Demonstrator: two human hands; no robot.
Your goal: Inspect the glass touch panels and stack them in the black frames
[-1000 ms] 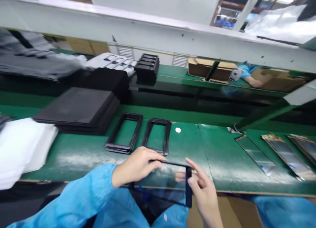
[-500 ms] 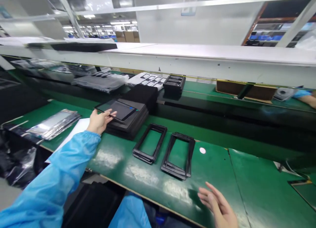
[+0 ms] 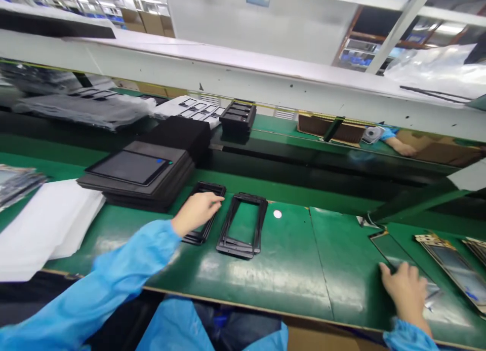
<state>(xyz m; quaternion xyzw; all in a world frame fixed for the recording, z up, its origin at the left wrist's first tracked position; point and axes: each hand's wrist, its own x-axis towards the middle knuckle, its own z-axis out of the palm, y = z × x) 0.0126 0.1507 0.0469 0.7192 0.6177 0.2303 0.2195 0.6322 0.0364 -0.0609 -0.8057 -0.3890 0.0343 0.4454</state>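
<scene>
My left hand (image 3: 199, 212) is above a stack of black rectangular frames (image 3: 201, 238), its fingers drawn together with nothing visible in them. To its right lies a second stack of black frames (image 3: 237, 248), slightly fanned. A dark tablet-like glass panel (image 3: 127, 166) with a blue sticker rests on a pile of black foam sheets (image 3: 178, 176) at the left. At the right, my right hand (image 3: 406, 290) reaches over a thin screen panel (image 3: 393, 249) lying on the bench. Its thumb is apart from the fingers, and the fingertips are at the panel, partly covering it.
More screen panels (image 3: 450, 262) lie at the far right. White sheets (image 3: 49, 224) are at the left, and a round white sticker (image 3: 277, 214) is on the green bench (image 3: 288, 270). Behind stand a black tray (image 3: 237, 118) and a raised shelf (image 3: 228, 72); another person's hand (image 3: 404, 147) shows beyond.
My left hand has let go of the glass panel on the foam pile and moved right over the frames. My right hand has moved right to the screen panel; the view has turned right.
</scene>
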